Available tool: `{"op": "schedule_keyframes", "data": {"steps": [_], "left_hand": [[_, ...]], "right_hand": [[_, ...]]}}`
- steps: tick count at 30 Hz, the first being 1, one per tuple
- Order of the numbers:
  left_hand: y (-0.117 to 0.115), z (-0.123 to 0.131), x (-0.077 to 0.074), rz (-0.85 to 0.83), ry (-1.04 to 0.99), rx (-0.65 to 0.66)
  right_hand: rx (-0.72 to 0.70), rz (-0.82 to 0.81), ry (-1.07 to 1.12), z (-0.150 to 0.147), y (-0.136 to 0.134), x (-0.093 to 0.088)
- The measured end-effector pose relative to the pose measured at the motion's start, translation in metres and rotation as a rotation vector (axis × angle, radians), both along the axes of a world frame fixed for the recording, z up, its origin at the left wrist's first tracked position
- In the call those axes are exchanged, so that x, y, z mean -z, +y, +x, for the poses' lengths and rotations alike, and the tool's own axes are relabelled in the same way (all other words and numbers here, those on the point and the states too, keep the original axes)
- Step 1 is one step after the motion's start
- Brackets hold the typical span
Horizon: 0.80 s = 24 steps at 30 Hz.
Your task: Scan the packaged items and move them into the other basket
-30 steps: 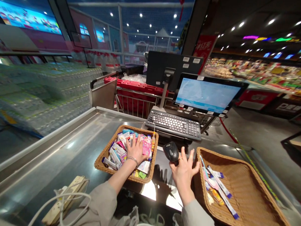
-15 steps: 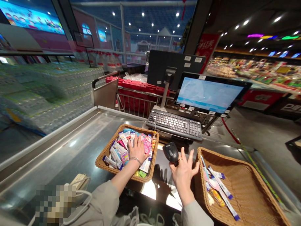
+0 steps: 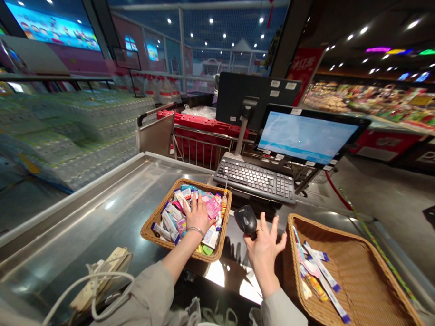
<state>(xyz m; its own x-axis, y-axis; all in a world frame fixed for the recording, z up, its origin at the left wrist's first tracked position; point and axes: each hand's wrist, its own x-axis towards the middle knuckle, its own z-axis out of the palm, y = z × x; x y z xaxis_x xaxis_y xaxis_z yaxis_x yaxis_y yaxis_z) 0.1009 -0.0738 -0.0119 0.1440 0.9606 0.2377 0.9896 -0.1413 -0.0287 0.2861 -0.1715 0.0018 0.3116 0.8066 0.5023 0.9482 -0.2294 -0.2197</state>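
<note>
My left hand, fingers spread, rests on small packets heaped in a wicker basket. Just right of its fingertips lies a pink packet, and I cannot tell whether anything is gripped under the palm. A black barcode scanner sits between the thumb and index finger of my right hand, whose other fingers stick out. Beside that hand, a larger wicker basket holds several slim white-and-blue sticks, a pink spoon-shaped item and an orange-yellow packet at its left end.
Behind the baskets stand a black keyboard and a lit monitor. A power strip with a looped white cable lies at lower left on the metal counter. Past the counter is a cart with red crates.
The view has shifted slightly, so the surroundings sit a little further right. Both hands keep nearly the same pose, the left on the packets and the right with the scanner.
</note>
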Motion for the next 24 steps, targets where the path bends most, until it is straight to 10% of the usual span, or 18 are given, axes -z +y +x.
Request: {"op": "schedule_keyframes", "data": {"steps": [15, 24], "left_hand": [[0.012, -0.019, 0.002, 0.118, -0.074, 0.094], [0.015, -0.035, -0.022, 0.193, -0.129, 0.133]], "right_hand": [[-0.025, 0.038, 0.013, -0.001, 0.002, 0.003], [-0.052, 0.034, 0.007, -0.006, 0.006, 0.000]]}}
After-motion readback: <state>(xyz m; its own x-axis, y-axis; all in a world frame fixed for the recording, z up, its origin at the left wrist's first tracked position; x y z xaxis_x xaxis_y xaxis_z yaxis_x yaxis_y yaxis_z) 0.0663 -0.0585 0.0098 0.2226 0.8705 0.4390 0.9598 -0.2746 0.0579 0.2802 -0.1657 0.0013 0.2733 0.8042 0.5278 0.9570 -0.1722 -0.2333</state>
